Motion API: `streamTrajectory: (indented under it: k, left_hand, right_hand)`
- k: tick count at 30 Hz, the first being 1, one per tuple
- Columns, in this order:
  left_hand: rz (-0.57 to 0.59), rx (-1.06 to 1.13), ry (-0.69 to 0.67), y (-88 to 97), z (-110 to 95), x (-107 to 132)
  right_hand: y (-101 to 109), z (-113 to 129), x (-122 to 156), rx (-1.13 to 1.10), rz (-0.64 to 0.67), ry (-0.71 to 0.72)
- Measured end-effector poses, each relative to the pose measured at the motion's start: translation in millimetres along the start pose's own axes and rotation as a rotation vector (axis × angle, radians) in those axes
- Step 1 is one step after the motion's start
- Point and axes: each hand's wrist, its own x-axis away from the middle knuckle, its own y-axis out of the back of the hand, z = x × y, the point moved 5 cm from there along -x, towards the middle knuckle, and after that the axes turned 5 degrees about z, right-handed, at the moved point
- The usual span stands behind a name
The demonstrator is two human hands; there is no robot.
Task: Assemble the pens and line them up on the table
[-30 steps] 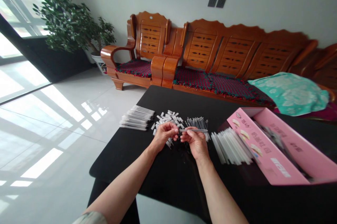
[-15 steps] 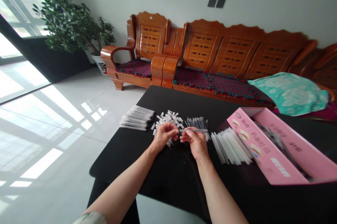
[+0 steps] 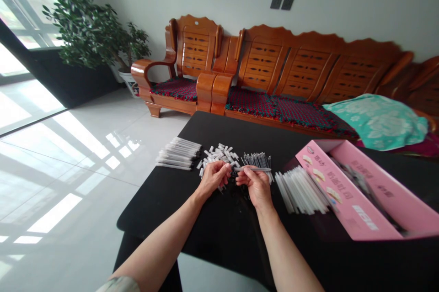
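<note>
My right hand (image 3: 255, 185) pinches a thin clear pen tube (image 3: 255, 169) held level above the black table (image 3: 219, 232). My left hand (image 3: 213, 176) is curled over the edge of a pile of small white caps (image 3: 219, 152), fingers closed, and what it pinches is hidden. Its fingertips sit just left of the tube's end. Behind the tube lies a bundle of dark refills (image 3: 258, 160). A stack of white pens (image 3: 178, 154) lies at the far left. A fan of clear barrels (image 3: 302, 187) lies to the right of my right hand.
An open pink cardboard box (image 3: 363, 200) lies at the right of the table, holding dark items. Behind the table stand a wooden armchair (image 3: 185, 66) and a wooden sofa (image 3: 308, 77) with a green cloth (image 3: 377, 120). A potted plant (image 3: 92, 31) stands by the window.
My left hand has slid slightly left and down onto the cap pile, away from the tube's end. My right hand keeps the tube almost still.
</note>
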Motion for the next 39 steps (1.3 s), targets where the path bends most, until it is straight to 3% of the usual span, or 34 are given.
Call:
streamTrajectory:
  k: [4,11,18,26,33,39]
  left_hand:
    - [0.011,-0.039,0.006,0.0,-0.2,1.0]
    - [0.01,0.102,-0.022,0.9,4.2,-2.3]
    - [0.009,-0.085,0.0,2.1,2.1,0.0]
    - [-0.009,0.001,-0.018,1.3,-1.3,-0.7]
    - [0.0,-0.124,-0.028,1.9,-1.1,0.7]
    - [0.003,-0.043,-0.045,1.1,-1.7,-0.5]
  right_hand:
    - [-0.1,-2.3,0.2,0.013,0.006,-0.01]
    - [0.2,-1.4,-0.3,0.013,0.003,-0.005]
    - [-0.4,-0.8,-0.3,0.015,0.001,-0.007]
    - [-0.3,-1.3,-0.5,0.016,-0.003,-0.009]
    - [-0.7,-0.8,0.0,0.019,-0.004,-0.009]
    - [-1.4,0.9,0.4,0.02,-0.009,-0.011]
